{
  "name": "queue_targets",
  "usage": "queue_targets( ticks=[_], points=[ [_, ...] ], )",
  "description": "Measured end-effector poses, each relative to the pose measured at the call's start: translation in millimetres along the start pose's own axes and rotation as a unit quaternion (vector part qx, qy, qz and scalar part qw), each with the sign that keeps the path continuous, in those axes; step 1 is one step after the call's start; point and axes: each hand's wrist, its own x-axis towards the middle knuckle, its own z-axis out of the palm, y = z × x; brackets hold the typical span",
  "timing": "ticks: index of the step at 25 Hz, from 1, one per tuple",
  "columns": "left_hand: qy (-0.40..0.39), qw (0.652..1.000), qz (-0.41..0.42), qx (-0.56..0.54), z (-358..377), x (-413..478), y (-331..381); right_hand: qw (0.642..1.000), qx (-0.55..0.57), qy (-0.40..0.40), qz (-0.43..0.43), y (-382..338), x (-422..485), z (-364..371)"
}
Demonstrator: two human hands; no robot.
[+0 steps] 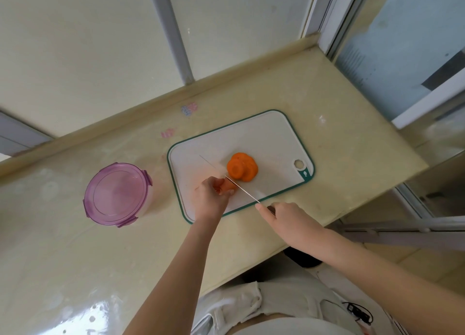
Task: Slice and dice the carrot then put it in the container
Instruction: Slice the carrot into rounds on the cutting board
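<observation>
Pinching carrot stub point(230, 186) with left hand point(212, 196) at frame centre, setting knife point(245, 191) gripped in right hand point(284, 216) against it, slices point(242, 167) just above

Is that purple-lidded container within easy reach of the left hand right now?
Probably yes: the container stands just left of the cutting board, nothing between. But the left hand grips the carrot stub and must let go first.

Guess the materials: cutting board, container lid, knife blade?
By looks only. The cutting board: probably plastic, matte white with a teal rim and a moulded hanging hole. The container lid: translucent purple plastic, fairly glossy, with snap tabs on the edge. The knife blade: likely metal, thin and pale; too fine to say more.
</observation>
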Motion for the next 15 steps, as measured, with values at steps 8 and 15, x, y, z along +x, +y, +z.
queue_targets(
  ticks=[8,15],
  points=[
    [0.002,1.0,-0.002,0.011,1,1,-1,1.0,-0.009,0.011,0.009,-1,9,5],
    [0.005,1.0,0.001,0.019,1,-1,1,1.0,0.018,0.012,0.001,-1,11,5]
  ],
)
